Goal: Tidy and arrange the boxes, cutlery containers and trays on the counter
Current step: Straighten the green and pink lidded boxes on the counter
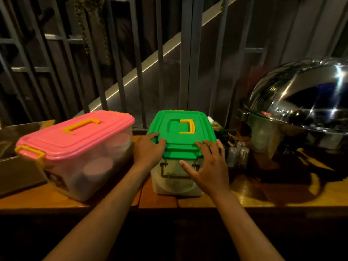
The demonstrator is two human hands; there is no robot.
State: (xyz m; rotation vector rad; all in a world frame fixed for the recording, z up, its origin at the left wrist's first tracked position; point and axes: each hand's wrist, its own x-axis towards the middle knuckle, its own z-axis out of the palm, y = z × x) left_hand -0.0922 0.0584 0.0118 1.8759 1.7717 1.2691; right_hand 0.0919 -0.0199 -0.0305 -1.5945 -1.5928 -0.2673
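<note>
A clear plastic box with a green lid (180,129) and a yellow handle stands in the middle of the wooden counter (207,201). My left hand (148,150) rests on the lid's near left corner, fingers curled over its edge. My right hand (208,166) lies spread against the box's near right side, fingertips touching the lid's rim. To the left stands a larger clear box with a pink lid (75,134), yellow handle and yellow clasps, with round pink containers inside.
A shiny steel chafing dish with a domed cover (301,104) stands at the right. Small clear bottles and a container (236,151) sit between it and the green box. A dark tray (18,172) lies at the far left. Metal railing bars rise behind the counter.
</note>
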